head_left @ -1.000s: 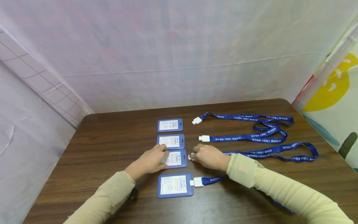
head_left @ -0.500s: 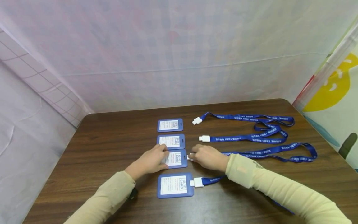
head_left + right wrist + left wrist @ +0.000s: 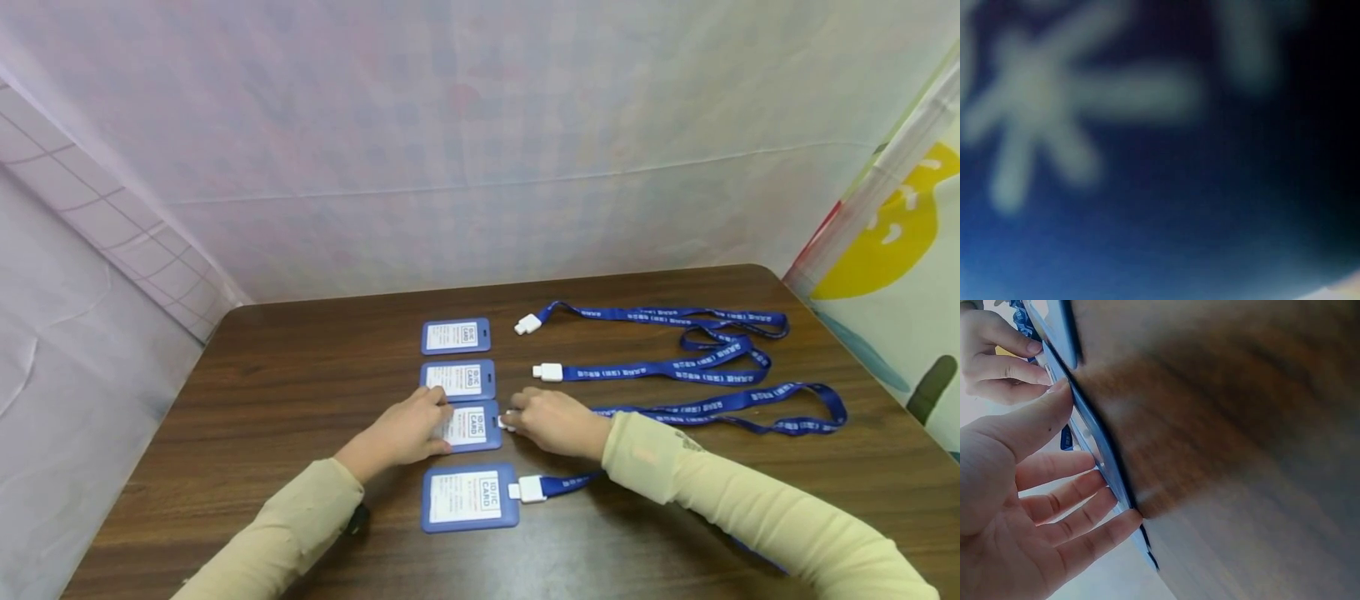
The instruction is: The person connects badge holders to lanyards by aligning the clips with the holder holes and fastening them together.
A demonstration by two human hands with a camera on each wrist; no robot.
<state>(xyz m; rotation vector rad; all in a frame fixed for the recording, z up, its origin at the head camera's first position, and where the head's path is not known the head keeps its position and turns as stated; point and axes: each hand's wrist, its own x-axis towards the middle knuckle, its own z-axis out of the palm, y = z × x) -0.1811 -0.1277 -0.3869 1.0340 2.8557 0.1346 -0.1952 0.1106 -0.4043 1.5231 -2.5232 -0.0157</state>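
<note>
My left hand holds a blue ID card holder, thumb at its near edge and fingers along its other side. The left wrist view shows this thumb and the fingertips against the holder's edge. Just right of it, my right hand pinches the white plastic clip of a blue lanyard. That clip's tip meets the slotted end of the holder; whether it is in the slot cannot be told. In the right wrist view, blurred blue strap with white print fills nearly everything.
A card holder lies nearer, with a white clip at its slot. Two more card holders lie farther back, facing two loose lanyards on the brown table. Pale cloth hangs behind.
My right hand has shifted slightly left, bringing the lanyard's clip up to the card holder's slotted end. The lanyard's loop has slid a little left too. My left hand stays in place.
</note>
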